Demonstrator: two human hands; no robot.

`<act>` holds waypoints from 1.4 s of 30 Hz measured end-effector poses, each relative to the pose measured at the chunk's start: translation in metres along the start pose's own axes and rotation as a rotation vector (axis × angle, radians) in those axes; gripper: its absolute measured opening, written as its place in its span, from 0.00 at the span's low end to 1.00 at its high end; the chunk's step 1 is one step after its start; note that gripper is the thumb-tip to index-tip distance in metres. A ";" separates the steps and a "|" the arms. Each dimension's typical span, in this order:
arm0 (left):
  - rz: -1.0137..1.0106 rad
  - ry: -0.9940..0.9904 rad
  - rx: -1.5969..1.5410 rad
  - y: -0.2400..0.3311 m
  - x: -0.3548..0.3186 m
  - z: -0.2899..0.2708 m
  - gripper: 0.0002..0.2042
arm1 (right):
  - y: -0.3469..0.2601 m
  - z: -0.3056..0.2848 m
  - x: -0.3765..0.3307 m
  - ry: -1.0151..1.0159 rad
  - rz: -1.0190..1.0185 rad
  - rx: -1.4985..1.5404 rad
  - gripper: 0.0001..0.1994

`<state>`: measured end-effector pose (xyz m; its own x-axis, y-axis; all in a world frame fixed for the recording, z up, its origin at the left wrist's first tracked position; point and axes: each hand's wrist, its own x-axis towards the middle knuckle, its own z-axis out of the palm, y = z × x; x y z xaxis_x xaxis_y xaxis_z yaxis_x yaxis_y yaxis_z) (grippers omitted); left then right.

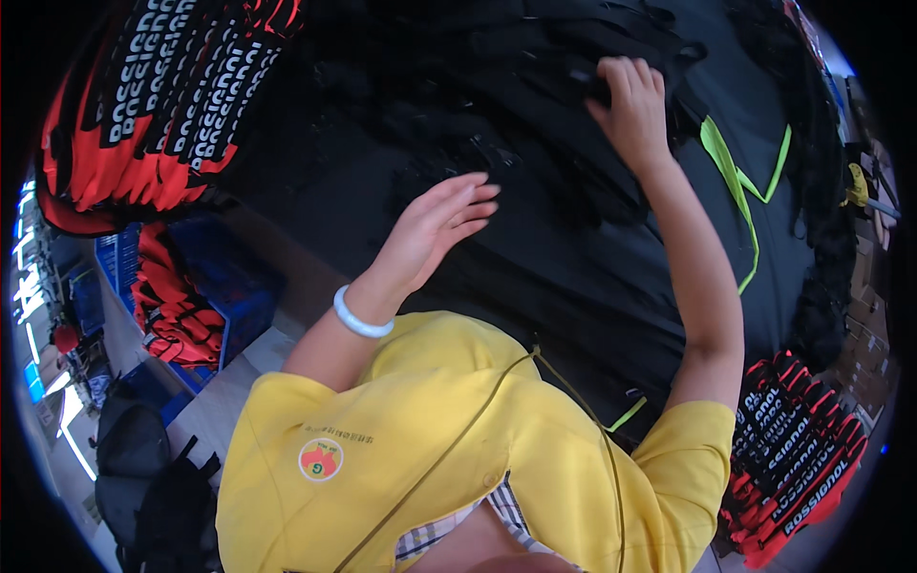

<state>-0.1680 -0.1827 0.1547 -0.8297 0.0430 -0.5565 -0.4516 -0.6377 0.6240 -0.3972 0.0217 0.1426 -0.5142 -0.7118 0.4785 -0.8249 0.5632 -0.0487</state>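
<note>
My left hand (435, 226) hovers over a large spread of black fabric (544, 258), palm turned inward and fingers stretched out, with nothing in it. A pale bracelet (360, 317) circles that wrist. Farther out and to the right, my right hand (630, 110) has its fingers curled down on a bunched dark part of the same fabric, and the thumb is bent toward them. Its fingertips partly disappear against the black folds. Right of that forearm, a bright yellow-green strip (731, 172) lies bent across the cloth.
Stacked red-and-black printed pieces (143, 124) stand at the far left, with another such stack (798, 458) at the lower right. A blue crate (229, 306) holding red pieces sits below the left stack. Black bags (153, 477) lie lower left; cardboard boxes (867, 334) line the right.
</note>
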 end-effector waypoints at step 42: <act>0.078 -0.410 -0.673 0.020 -0.121 0.045 0.13 | -0.260 -0.125 -0.135 -0.016 0.523 0.901 0.34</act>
<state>-0.0911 -0.1661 0.2586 -0.9646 0.1757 -0.1966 -0.2006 -0.9729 0.1146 -0.0835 0.0238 0.2002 -0.8557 -0.4781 0.1980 -0.3646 0.2854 -0.8864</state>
